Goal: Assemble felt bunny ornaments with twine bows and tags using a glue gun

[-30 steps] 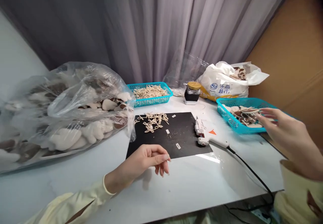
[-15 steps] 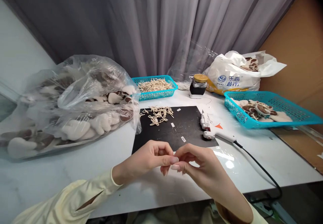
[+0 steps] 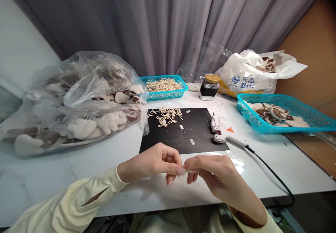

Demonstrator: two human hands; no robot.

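My left hand [image 3: 160,163] and my right hand [image 3: 215,171] meet at the fingertips, above the front part of the white table. Both are closed in a pinch. Whatever lies between the fingers is too small or too hidden to make out. Just beyond them is a black mat [image 3: 168,142] bearing a small heap of cream cord bows [image 3: 168,116] and several little white labels [image 3: 192,142]. To the right of the mat, near its edge, a white glue gun [image 3: 219,129] lies on its side.
A clear plastic bag [image 3: 86,96] of plush pieces fills the left. Behind are a blue basket [image 3: 168,95] of cut cords and a yellow-lidded jar [image 3: 209,87]. At right stand a larger blue basket [image 3: 315,115] and a white shopping bag [image 3: 241,75]. The glue gun's black cable [image 3: 275,175] runs off the front.
My right hand has turned so its back faces up more, its fingers straighter and still against the left fingertips. The view has shifted slightly.
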